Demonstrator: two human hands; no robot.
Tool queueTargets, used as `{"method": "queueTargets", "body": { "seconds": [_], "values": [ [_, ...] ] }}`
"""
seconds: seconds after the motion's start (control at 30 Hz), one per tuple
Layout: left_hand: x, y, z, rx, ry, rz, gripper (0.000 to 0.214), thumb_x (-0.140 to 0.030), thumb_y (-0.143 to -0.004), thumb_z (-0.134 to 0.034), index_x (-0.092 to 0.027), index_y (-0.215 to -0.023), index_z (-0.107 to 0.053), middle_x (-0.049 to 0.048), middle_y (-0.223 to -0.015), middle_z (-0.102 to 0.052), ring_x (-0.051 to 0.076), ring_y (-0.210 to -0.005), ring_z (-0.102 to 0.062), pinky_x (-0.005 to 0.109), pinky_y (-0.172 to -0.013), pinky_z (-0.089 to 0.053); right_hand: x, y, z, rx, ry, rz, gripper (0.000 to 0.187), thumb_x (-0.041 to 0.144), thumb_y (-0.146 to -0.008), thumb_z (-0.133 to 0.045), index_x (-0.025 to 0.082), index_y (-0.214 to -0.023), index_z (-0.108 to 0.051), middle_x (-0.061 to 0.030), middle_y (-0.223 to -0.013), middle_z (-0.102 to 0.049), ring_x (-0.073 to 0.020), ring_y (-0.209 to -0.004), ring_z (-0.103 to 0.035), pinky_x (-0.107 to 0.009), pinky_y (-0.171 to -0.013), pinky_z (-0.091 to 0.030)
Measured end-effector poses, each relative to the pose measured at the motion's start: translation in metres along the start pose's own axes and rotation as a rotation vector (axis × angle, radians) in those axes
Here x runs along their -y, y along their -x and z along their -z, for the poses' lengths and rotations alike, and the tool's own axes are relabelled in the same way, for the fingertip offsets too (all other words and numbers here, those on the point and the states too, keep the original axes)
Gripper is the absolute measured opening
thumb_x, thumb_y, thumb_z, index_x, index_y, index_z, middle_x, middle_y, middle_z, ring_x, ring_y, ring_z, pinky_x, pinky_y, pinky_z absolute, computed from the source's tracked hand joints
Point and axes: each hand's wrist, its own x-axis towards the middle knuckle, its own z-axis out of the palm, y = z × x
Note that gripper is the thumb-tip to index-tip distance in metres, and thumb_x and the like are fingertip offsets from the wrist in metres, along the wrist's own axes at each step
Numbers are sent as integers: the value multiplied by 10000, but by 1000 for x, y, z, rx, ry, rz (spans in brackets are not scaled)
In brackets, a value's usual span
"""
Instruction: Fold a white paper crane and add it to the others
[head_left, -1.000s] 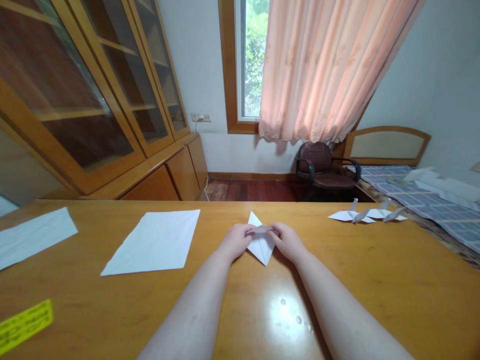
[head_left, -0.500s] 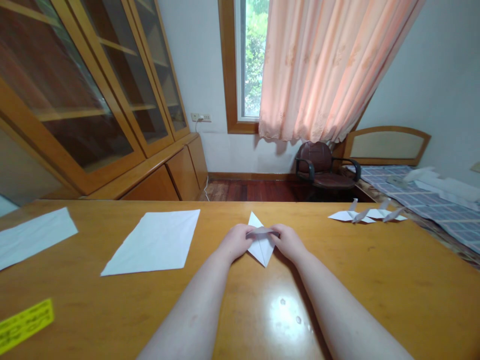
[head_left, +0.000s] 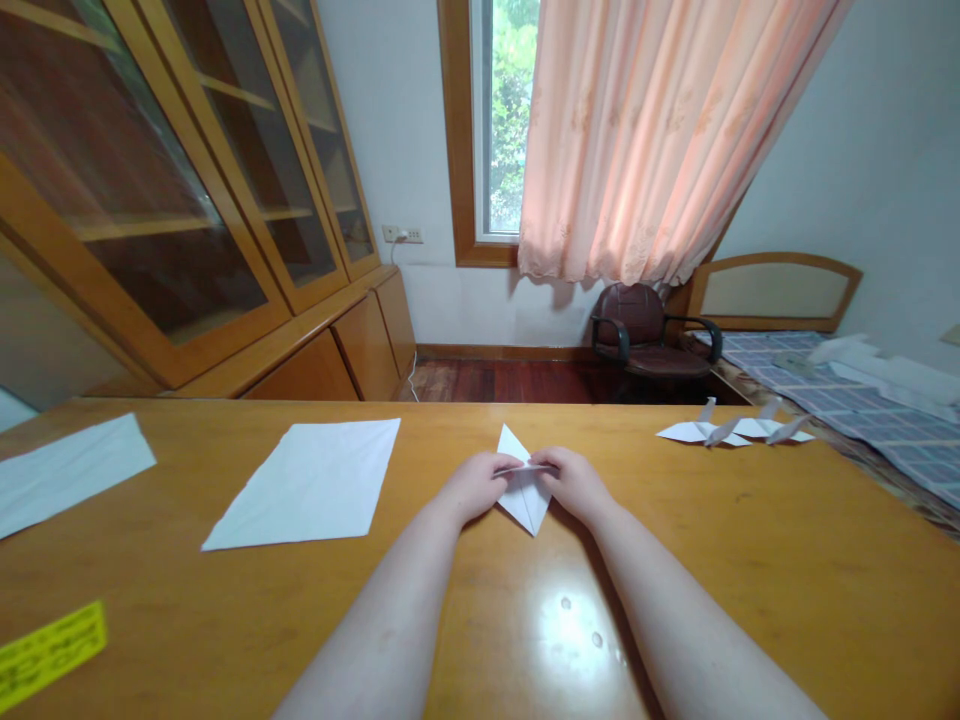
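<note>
We get daylight from the window (head_left: 510, 130) at twelve o'clock, glare (rather harsh) on the table (head_left: 750, 570) at five, and a blurred yellow label (head_left: 52, 655) at eight.

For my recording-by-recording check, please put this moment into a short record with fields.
Left grip: closed on the left side of the folded paper
Right grip: closed on its right side
Work piece: white, pointed at far and near ends, crease down the near part
Left of hands: flat white sheet; second sheet, cut off by the picture's edge
Right of hands: folded paper figures
Lower left: yellow label, writing unreadable
Surface: wooden table
Behind: brown chair, pink curtain
</note>
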Motion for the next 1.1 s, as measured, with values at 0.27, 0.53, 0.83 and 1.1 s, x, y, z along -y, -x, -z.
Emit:
{"method": "queueTargets", "body": {
  "seconds": [0.27, 0.53, 0.83, 1.1],
  "values": [
    [-8, 5, 0, 82, 226, -7, 334, -334, -800, -506, -164, -1056, -638, 52, -1014, -670, 198, -891, -589, 288, -786, -433, 1, -1, 2, -2, 80, -87, 192, 169, -738, -527, 195, -845, -684, -45, -852, -676, -176, -814, -589, -265, -730, -421],
    [-3, 4, 0, 8, 292, 13, 393, -365, -876, -362, -133, -1030, -640, 66, -1038, -665, 200, -939, -576, 316, -858, -419, 0, -1, 2, -33, 103, -118, 178, 230, -774, -507, 184, -848, -662, -49, -835, -669, -170, -759, -581, -250, -655, -394],
    [-5, 3, 0, 12, 308, -15, 390, -305, -873, -346, -143, -1074, -638, 65, -1073, -657, 203, -972, -574, 321, -890, -411, -4, -3, 1, -70, 117, -129, 195, 273, -793, -506, 176, -881, -651, -65, -877, -668, -182, -802, -588, -256, -684, -401],
    [-7, 1, -1, 32, 84, 5, 461, -73, -730, -396, -200, -1106, -631, 40, -1072, -667, 196, -975, -582, 314, -863, -439, -8, -4, 1, -84, 125, -161, 220, 265, -807, -499, 184, -930, -663, -70, -920, -674, -197, -852, -597, -271, -718, -414]
  ]
}}
